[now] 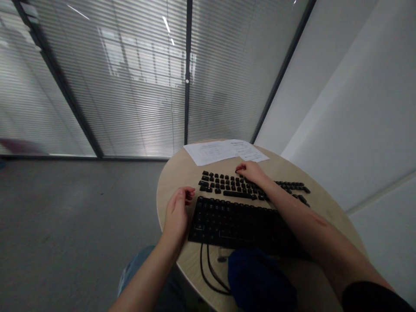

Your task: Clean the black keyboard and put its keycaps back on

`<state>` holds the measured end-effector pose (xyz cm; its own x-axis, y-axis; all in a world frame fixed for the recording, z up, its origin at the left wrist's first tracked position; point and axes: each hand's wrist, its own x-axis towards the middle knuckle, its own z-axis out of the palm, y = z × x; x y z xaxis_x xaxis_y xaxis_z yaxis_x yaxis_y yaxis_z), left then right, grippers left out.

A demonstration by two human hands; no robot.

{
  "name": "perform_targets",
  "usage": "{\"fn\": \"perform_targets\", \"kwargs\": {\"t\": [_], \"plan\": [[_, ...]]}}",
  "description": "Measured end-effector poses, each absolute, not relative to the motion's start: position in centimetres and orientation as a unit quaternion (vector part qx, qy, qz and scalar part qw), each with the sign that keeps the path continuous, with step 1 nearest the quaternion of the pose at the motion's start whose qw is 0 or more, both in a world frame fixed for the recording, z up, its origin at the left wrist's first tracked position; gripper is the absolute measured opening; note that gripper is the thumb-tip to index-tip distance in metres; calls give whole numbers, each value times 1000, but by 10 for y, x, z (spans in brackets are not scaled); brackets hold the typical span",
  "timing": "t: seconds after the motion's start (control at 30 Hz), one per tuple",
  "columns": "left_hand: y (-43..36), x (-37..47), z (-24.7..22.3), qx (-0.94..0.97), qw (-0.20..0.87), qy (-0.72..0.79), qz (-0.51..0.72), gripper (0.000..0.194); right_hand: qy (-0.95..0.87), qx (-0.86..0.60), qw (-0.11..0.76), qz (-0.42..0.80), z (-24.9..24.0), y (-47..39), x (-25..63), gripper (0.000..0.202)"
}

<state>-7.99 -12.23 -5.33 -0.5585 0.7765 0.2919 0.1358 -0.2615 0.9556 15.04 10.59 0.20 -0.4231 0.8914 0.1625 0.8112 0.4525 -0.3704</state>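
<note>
Loose black keycaps (225, 182) lie in keyboard-like rows on the round wooden table (168, 178). In front of them sits a black keyboard base (227, 221), with some keycaps along its upper left part. My right hand (251, 171) reaches over the back row, fingertips pinched at a small black keycap (237, 171). My left hand (178, 210) rests by the base's left edge with its fingers curled; whether anything is in them is hidden. The long spacebar keycap (237, 194) lies in the front row.
White printed sheets (211, 152) lie at the table's back edge. A blue cloth (260, 279) and a black cable (203, 268) are at the near side. Glass panels with blinds (139, 86) stand behind, and a white wall (367, 108) is at right.
</note>
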Motion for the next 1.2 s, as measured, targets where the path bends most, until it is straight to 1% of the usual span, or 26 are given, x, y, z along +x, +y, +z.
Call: {"fn": "perform_targets", "kwargs": {"t": [0.1, 0.17, 0.27, 0.37, 0.6, 0.8, 1.0, 1.2], "plan": [[-120, -80, -55, 418, 258, 564, 664, 42, -840, -489, 187, 145, 12, 63, 163, 21], [-119, -80, -55, 413, 266, 563, 664, 40, -844, -459, 198, 196, 12, 29, 173, 22], [-118, -78, -53, 408, 268, 560, 669, 38, -858, -415, 194, 233, 2, -14, 184, 16], [-119, -77, -52, 412, 261, 568, 663, 39, -875, -376, 206, 224, -12, -34, 184, 13], [-118, -75, -54, 421, 275, 598, 624, 42, -904, -332, 210, 168, -21, -38, 179, 13], [-115, -77, -58, 429, 262, 601, 621, 44, -913, -317, 203, 156, -24, -41, 180, 13], [-118, -75, -56, 423, 266, 608, 617, 43, -915, -287, 240, 150, -29, -41, 178, 11], [-118, -75, -56, 427, 271, 614, 606, 43, -917, -294, 225, 146, -28, -39, 176, 10]]}}
